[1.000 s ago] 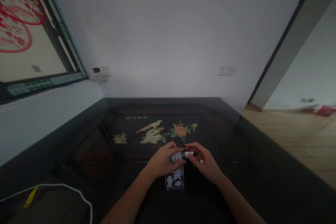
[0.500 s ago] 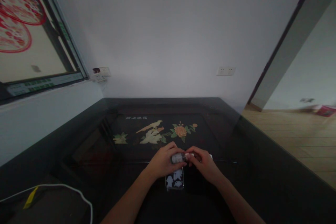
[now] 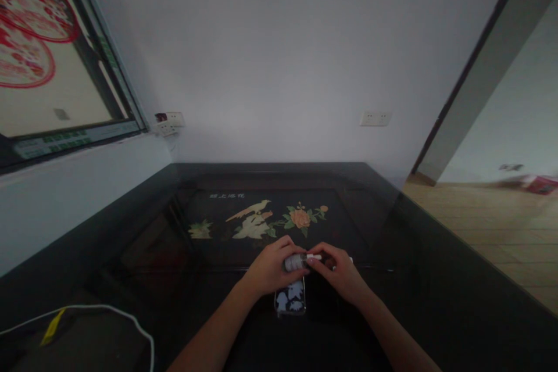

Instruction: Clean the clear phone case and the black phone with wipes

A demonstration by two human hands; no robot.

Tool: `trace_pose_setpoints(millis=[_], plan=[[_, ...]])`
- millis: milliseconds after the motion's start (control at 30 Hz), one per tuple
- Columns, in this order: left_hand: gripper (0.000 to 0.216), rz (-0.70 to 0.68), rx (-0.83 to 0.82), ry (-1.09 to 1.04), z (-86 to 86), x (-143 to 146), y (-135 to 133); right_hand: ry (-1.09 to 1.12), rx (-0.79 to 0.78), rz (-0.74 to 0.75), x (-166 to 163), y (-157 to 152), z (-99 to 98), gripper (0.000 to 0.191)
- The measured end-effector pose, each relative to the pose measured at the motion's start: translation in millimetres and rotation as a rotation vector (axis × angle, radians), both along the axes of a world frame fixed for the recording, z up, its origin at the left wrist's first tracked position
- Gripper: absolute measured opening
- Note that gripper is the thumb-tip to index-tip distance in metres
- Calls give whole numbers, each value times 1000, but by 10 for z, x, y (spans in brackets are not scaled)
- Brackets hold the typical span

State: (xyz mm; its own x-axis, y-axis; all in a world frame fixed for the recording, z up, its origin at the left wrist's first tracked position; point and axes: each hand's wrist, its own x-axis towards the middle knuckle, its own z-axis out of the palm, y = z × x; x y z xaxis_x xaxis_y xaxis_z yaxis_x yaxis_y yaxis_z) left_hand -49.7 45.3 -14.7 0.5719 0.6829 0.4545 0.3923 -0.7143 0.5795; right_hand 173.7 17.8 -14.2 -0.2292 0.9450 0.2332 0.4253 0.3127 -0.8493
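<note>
Dark glossy table point(image 3: 436, 285) (bird-and-flower inlay point(image 3: 257, 218) at 12 o'clock), white-walled room: left hand point(image 3: 270, 270) grips a small pale bottle point(image 3: 295, 262), right hand point(image 3: 342, 274) pinching its white tip point(image 3: 314, 257).

Glossy dark table point(image 3: 427, 279) under the hands; smooth small bottle point(image 3: 295, 262); glossy patterned phone point(image 3: 290, 301) just below them.

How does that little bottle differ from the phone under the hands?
The bottle lies sideways in the left hand, the right hand at its white tip; the phone lies flat on the table. The bottle is plain and pale; the phone is dark with pale leaf shapes.
</note>
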Motion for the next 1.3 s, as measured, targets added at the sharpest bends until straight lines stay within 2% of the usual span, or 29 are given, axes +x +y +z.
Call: trace_pose_setpoints(millis=[100, 267, 500, 767, 933, 1100, 1300], plan=[[41, -1, -4, -19, 15, 4, -8, -21, 0, -20, 10, 1, 3, 25], [34, 16, -16, -27, 67, 6, -21, 102, 38, 33, -1, -16, -13, 29], [33, 18, -29, 17, 56, -3, -10, 80, 20, 75, -5, -7, -21, 15], [34, 55, 53, 65, -3, -19, 26, -21, 74, 17, -25, -14, -14, 11], [25, 81, 39, 21, 34, -4, 5, 58, 80, 45, -51, -33, -23, 19], [23, 244, 16, -127, 36, -16, 69, 227, 12, -14, -8, -47, -4, 30], [26, 542, -93, -217, -84, -138, 223, 189, 60, -61, 8, -45, 14, 28]])
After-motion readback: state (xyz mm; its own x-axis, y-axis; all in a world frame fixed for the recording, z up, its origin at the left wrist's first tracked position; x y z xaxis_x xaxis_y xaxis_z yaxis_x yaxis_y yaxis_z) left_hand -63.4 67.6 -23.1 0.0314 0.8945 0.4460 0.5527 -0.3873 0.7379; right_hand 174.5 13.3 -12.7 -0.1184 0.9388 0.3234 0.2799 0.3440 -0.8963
